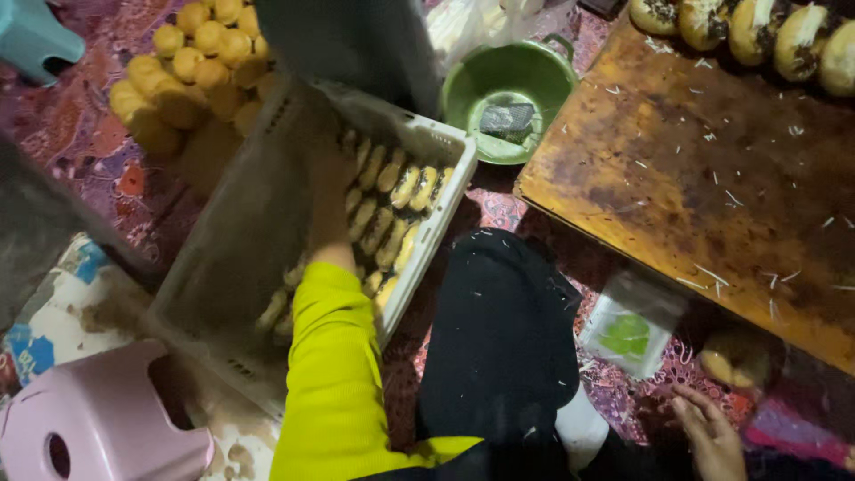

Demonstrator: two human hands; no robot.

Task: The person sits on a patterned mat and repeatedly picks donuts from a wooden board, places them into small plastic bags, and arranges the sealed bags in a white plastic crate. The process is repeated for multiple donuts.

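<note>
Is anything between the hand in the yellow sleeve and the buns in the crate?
Nothing visible. The left hand reaches into the white plastic crate, right at the rows of filled buns, though blur hides whether it touches them.

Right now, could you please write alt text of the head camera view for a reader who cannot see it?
A person's left hand, in a yellow sleeve, reaches into a white plastic crate holding rows of filled buns. The right hand rests low near a small clear bag, beside a worn wooden board.

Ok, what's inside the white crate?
Rows of filled buns line the crate. The left hand reaches in among them; hand and yellow sleeve hide some buns.
</note>
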